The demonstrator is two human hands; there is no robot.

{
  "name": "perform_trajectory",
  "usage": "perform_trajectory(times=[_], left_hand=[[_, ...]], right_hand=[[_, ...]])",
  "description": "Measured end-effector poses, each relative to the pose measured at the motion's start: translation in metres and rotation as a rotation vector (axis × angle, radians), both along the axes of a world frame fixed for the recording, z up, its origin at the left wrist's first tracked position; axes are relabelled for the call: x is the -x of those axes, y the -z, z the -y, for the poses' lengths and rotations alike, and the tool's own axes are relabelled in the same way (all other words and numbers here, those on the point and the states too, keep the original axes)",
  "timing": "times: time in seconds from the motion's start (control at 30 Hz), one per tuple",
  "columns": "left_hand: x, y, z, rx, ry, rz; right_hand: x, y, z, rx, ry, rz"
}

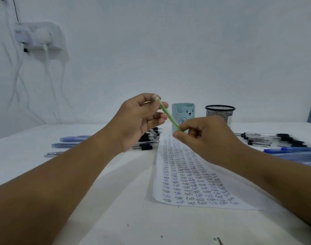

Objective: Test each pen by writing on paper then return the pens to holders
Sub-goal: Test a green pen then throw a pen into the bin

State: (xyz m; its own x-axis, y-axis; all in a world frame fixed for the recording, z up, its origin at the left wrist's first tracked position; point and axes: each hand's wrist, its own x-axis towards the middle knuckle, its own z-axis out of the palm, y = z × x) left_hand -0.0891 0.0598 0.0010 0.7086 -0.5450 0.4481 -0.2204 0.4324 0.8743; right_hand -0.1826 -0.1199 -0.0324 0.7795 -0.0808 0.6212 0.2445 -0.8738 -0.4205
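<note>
The person is holding a green pen (169, 116) up in the air above the far end of the paper (190, 175), between the two hands and in front of the pale blue bear holder (183, 113). Judging by the pose, the step in hand is readying this pen for its test: it looks as if a cap is being pulled off or pushed on, though which one cannot be told.

The left hand (142, 119) is pinching the pen's upper end between thumb and forefinger, the other fingers loosely curled below. The right hand (204, 133) is pinching the lower end with thumb and fingertips, its grip closed tight on the barrel. The pen is tilting, top toward the left.

The paper is already lying crowded with rows of the word "Test". Many pens (147, 138) are lying on the desk (116, 218) at left and right, while the black mesh holder (220, 113) is standing beside the bear one. The next move is probably calling for one hand to take a writing grip and bring the tip down to a bare patch of paper.
</note>
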Motion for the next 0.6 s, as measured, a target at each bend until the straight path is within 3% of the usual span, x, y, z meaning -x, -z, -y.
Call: perform_trajectory(times=[0.1,0.27,0.4,0.5,0.6], left_hand=[[0.006,0.006,0.009,-0.07,-0.001,0.015],[0.001,0.032,0.016,-0.475,-0.145,0.337],[0.006,0.048,0.024,-0.728,-0.112,0.581],[0.005,0.051,0.03,-0.826,-0.077,0.74],[0.003,0.053,0.032,-0.827,-0.047,0.837]], right_hand=[[0.005,-0.01,0.01,0.018,0.066,-0.097],[0.022,-0.019,0.029,-0.471,-0.125,-0.391],[0.035,0.002,0.039,-0.602,-0.179,-0.436],[0.038,0.01,0.04,-0.614,-0.201,-0.367],[0.036,0.013,0.04,-0.431,-0.157,-0.295]])
